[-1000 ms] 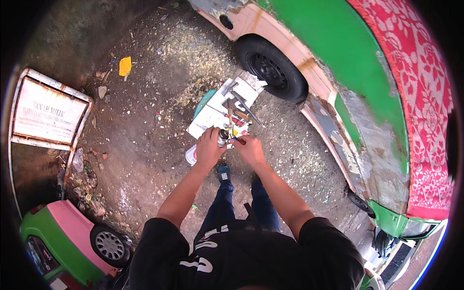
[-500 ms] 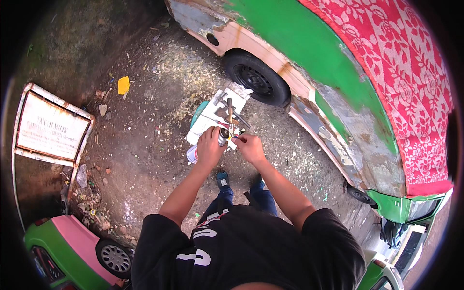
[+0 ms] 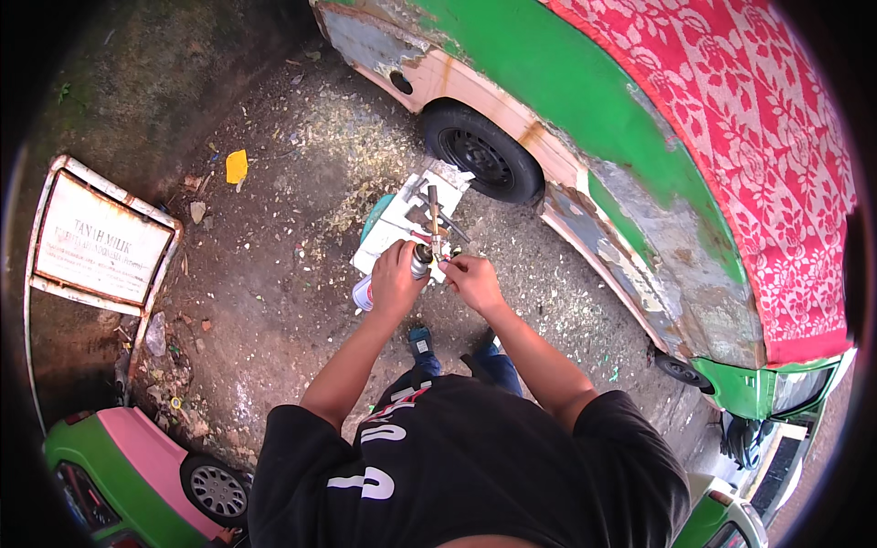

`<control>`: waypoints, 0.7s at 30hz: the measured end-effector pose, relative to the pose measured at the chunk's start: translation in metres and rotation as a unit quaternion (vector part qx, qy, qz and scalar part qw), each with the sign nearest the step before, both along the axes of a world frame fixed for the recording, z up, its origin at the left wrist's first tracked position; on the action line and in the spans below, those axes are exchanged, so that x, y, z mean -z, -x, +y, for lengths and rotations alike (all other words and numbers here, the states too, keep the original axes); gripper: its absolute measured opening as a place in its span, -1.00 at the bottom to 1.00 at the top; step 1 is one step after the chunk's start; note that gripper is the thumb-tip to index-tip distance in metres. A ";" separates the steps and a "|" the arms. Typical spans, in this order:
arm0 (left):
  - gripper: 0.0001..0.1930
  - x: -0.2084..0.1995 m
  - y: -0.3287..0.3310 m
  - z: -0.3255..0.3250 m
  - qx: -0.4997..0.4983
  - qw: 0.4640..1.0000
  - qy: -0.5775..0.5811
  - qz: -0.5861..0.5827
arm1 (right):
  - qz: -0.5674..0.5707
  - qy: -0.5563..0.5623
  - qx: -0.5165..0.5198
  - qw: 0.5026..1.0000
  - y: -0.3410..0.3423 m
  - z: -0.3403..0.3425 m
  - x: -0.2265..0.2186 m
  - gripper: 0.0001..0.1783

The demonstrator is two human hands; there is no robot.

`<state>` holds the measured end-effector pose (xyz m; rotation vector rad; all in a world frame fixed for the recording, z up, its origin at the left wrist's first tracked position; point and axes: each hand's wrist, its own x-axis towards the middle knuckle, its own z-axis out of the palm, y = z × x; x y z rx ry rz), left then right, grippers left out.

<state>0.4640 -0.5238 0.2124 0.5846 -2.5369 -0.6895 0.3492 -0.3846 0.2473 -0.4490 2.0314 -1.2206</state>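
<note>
My left hand [image 3: 396, 281] is wrapped around a gas canister [image 3: 363, 293], whose white lower end sticks out past my wrist. A torch head [image 3: 434, 205] with a metal tube extends from the canister's dark top, pointing away from me. Beside it, my right hand [image 3: 470, 281] has its fingers pinched together close to the fitting of the torch. What those fingertips grip is too small to make out. Below the torch, a white board [image 3: 388, 224] lies on the ground with a few tools on it, partly hidden by my hands.
A worn green and pink van [image 3: 566, 73] with a black wheel [image 3: 482, 151] stands to the right, under a red floral cloth [image 3: 722, 110]. Left is a rusty-framed white sign [image 3: 96, 242]; another car [image 3: 137, 457] is at lower left. A round teal thing [image 3: 376, 217] touches the board.
Both hands stay nearly in place around the torch. The view has shifted slightly, and my right fingers have moved only a little at the fitting.
</note>
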 end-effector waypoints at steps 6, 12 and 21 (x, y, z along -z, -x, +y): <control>-0.28 -0.006 -0.002 0.001 0.000 1.000 0.000 -0.001 | -0.029 0.025 0.022 0.999 -0.003 0.001 -0.008 -0.66; -0.28 -0.012 -0.001 0.001 0.005 1.000 0.002 0.010 | -0.058 0.041 0.021 0.997 -0.002 0.004 -0.018 -0.68; -0.29 -0.020 0.000 0.004 0.004 0.999 0.009 0.033 | -0.101 0.062 0.031 0.992 0.001 0.008 -0.011 -0.69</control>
